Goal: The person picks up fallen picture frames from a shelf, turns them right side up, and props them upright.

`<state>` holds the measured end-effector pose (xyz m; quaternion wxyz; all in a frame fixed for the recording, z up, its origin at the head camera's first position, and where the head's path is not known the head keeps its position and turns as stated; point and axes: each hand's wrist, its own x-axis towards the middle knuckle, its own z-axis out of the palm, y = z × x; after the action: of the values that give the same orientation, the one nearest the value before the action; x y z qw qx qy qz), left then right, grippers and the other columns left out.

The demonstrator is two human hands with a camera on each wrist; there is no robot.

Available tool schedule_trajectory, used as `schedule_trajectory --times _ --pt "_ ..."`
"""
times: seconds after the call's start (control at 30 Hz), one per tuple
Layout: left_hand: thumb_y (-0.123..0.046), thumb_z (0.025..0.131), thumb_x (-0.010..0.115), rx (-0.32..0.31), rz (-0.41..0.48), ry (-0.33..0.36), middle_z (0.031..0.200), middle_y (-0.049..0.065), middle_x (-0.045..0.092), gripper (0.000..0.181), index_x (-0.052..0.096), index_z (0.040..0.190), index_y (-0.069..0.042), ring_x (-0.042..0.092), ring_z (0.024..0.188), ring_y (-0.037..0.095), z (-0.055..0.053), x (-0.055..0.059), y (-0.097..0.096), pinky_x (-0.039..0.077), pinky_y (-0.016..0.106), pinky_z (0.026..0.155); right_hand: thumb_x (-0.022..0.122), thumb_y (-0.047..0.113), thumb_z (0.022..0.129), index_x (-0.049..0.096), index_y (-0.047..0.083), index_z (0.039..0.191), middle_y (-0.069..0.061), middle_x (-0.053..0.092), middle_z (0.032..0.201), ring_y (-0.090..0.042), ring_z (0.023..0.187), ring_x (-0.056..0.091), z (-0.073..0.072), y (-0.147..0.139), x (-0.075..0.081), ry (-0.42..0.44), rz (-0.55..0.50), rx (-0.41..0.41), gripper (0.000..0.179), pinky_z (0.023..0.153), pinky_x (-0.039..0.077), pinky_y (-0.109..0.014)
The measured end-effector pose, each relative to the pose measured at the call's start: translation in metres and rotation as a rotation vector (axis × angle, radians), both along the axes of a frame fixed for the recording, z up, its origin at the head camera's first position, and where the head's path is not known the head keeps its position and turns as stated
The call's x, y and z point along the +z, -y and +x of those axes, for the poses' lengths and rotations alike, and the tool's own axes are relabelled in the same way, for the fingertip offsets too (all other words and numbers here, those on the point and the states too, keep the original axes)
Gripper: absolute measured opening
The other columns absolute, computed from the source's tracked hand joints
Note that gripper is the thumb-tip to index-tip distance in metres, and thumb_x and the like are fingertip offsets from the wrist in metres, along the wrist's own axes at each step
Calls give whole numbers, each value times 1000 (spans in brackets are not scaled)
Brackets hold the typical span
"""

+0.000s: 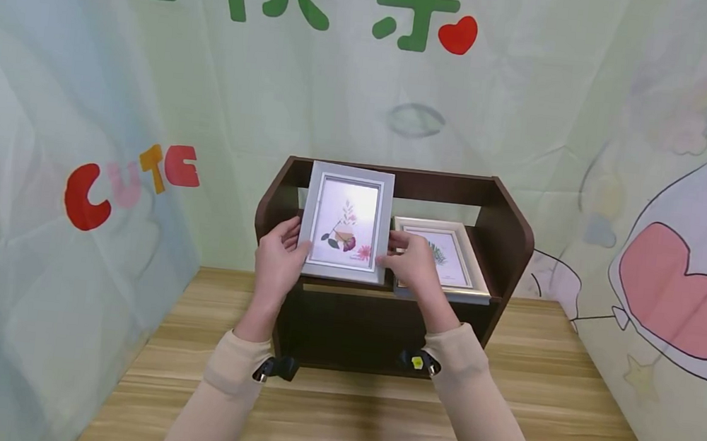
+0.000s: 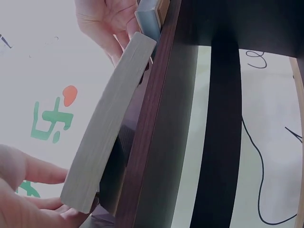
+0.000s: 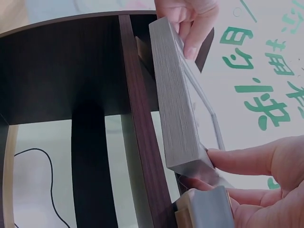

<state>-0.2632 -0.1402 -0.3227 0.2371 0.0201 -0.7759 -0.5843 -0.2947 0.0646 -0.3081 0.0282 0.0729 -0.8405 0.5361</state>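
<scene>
A grey picture frame [image 1: 342, 270] with a pressed-flower print stands tilted over the left part of the dark brown shelf's upper board. My left hand [image 1: 281, 260] grips its left edge, thumb on the front and fingers behind. On the opposite edge my right hand [image 1: 415, 258] pinches it low down, thumb in front. Both wrist views show the frame's lower side [image 2: 111, 118] close over the board's front edge [image 3: 142, 118]. Beside it, partly behind my right hand, a second picture frame [image 1: 476, 261] with a champagne-coloured rim and a green leaf print lies on the same board.
The dark brown two-tier shelf [image 1: 519, 229] stands on a wood-grain table [image 1: 341, 418], with raised side panels and a back rail [image 1: 440, 186]. Its lower tier is below my hands. Printed cloth [image 1: 340, 91] hangs at the back and both sides.
</scene>
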Motion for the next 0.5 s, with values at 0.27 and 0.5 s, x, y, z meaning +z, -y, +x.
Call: schedule_trajectory --times 0.27,0.5 --pt "-6 90 60 -10 13 -12 134 20 54 46 49 134 3 57 119 30 -2 0 -1 48 37 98 72 -1 79 53 0 131 -19 61 123 -30 107 64 -3 0 -2 -22 -30 -24 55 90 53 -39" --pt "-6 91 60 -5 5 -35 134 20 55 45 50 134 2 58 117 30 -3 -2 -1 49 38 96 72 -1 79 54 -2 128 -21 62 120 -32 105 64 -3 0 -2 -62 -50 -35 53 90 53 -38"
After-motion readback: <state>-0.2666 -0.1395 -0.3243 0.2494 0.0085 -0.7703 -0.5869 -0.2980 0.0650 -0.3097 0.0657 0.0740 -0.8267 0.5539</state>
